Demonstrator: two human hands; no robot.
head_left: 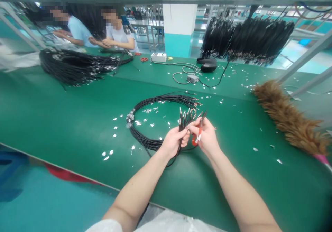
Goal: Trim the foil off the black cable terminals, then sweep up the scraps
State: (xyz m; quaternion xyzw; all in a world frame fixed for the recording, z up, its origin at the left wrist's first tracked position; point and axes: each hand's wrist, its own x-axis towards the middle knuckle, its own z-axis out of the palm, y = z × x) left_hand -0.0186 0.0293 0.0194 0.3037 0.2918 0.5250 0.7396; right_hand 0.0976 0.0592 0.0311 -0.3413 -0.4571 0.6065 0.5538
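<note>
A looped bundle of black cables (147, 143) lies on the green table, bound at its left side by a clear wrap (130, 118). My left hand (175, 140) is closed around one end of the bundle, and the silvery cable tips stick up above the fist. Red-handled scissors (199, 135) rest in my right hand (207, 135), their dark blades pointing up and away. The thumb and forefinger of that hand meet at a cable tip beside my left thumb. What exactly they pinch is too small to make out.
Small white scraps (106, 158) are scattered over the green table (77, 121). A thick cable bundle (75, 66) lies at back left, near two seated people. Behind are a white power box (158, 57) and a black mouse-like object (209, 65). A brown feather duster (290, 118) lies right; cables hang (249, 38) behind.
</note>
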